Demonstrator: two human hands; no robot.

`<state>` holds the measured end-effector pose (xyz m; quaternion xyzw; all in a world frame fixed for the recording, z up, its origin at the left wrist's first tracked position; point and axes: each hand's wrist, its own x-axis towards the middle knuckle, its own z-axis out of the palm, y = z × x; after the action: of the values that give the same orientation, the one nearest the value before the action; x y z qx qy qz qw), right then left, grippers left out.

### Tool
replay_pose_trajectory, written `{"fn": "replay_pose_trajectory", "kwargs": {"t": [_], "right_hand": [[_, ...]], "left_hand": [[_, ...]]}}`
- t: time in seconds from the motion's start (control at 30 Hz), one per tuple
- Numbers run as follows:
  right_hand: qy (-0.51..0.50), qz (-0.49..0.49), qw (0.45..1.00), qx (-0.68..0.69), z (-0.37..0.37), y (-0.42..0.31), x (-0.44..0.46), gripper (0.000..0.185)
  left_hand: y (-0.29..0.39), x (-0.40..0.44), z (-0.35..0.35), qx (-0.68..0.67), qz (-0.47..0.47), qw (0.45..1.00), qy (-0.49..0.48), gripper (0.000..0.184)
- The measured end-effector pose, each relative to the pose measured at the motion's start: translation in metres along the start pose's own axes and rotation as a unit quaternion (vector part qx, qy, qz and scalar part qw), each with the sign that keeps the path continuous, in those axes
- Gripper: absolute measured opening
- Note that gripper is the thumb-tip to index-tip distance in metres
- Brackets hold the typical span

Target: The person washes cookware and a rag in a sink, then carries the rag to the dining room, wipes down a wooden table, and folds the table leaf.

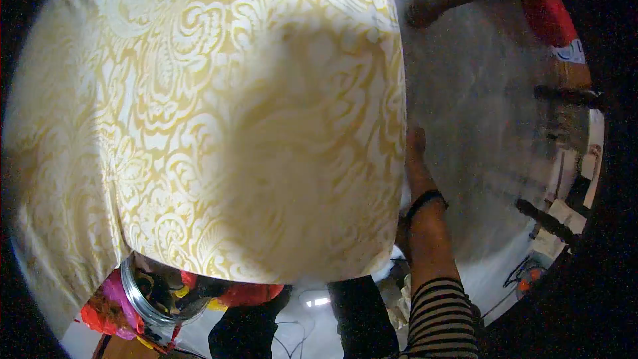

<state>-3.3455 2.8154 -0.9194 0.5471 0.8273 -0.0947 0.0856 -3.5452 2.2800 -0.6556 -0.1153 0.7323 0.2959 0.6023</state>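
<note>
A large piece of fabric (179, 119) with a yellow and white paisley pattern fills the middle and left of the head view. It looks smooth over its broad face and falls away in a fold on the left side. My right hand (416, 143) is at the right edge of this fabric, below a black wristband and a striped sleeve. Most of its fingers are hidden behind the edge, so its grip does not show. My left hand is out of view.
Below the fabric, a round metal container (136, 299) holds small mixed items, with red and pink material (109, 306) beside it. My dark-trousered legs (362, 316) stand on a glossy floor. Dark wooden legs (548, 223) and a red item (550, 18) lie toward the right.
</note>
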Motion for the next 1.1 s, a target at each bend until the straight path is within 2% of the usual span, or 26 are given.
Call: {"fn": "replay_pose_trajectory", "kwargs": {"t": [0.2, 0.27, 0.3, 0.4, 0.5, 0.6, 0.7, 0.83, 0.9, 0.93, 1.0, 1.07, 1.1], "right_hand": [[0.050, -0.066, 0.996, -0.036, 0.024, 0.017, 0.043, 0.024], [0.039, -0.046, 0.998, -0.031, 0.032, 0.018, 0.050, 0.024], [0.014, 0.001, 1.000, -0.019, 0.035, 0.017, 0.053, 0.023], [0.113, -0.069, 0.990, -0.039, 0.043, 0.014, 0.037, 0.022], [-0.009, 0.087, 0.986, 0.139, -0.026, -0.050, 0.008, 0.022], [-0.024, -0.054, 0.994, -0.091, 0.000, -0.047, -0.030, 0.021], [-0.044, -0.091, 0.995, -0.007, 0.001, -0.062, -0.089, 0.020], [-0.137, -0.177, 0.971, 0.088, 0.003, -0.092, -0.190, 0.019], [-0.198, -0.222, 0.942, 0.154, -0.007, -0.113, -0.234, 0.019], [-0.210, -0.252, 0.921, 0.210, 0.010, -0.112, -0.259, 0.019], [-0.237, -0.317, 0.849, 0.352, 0.037, -0.116, -0.301, 0.018], [-0.261, -0.343, 0.785, 0.445, 0.030, -0.132, -0.335, 0.018], [-0.298, -0.302, 0.806, 0.413, -0.027, -0.157, -0.337, 0.018]], "left_hand": [[-0.020, 0.003, -0.013, 0.015, -0.027, 1.000, 0.004, 0.030], [-0.022, 0.003, -0.013, 0.019, -0.031, 0.999, 0.006, 0.030], [-0.021, 0.005, -0.014, 0.022, -0.031, 0.999, 0.006, 0.030], [-0.021, 0.005, -0.015, 0.030, -0.031, 0.999, 0.004, 0.030], [-0.014, 0.008, -0.016, 0.037, -0.027, 0.999, 0.005, 0.030], [-0.008, 0.009, -0.017, 0.041, -0.016, 0.999, 0.002, 0.030], [0.001, 0.009, -0.022, 0.049, 0.002, 0.999, -0.001, 0.031], [-0.014, -0.026, -0.047, 0.056, 0.003, 0.998, -0.012, 0.031], [-0.038, -0.059, -0.069, 0.067, -0.011, 0.998, -0.018, 0.031], [-0.053, -0.077, -0.082, 0.074, -0.023, 0.997, -0.021, 0.031], [-0.086, -0.116, -0.109, 0.093, -0.047, 0.994, -0.025, 0.031], [-0.118, -0.157, -0.137, 0.109, -0.072, 0.991, -0.035, 0.031], [-0.132, -0.179, -0.152, 0.118, -0.081, 0.989, -0.039, 0.031]]}}
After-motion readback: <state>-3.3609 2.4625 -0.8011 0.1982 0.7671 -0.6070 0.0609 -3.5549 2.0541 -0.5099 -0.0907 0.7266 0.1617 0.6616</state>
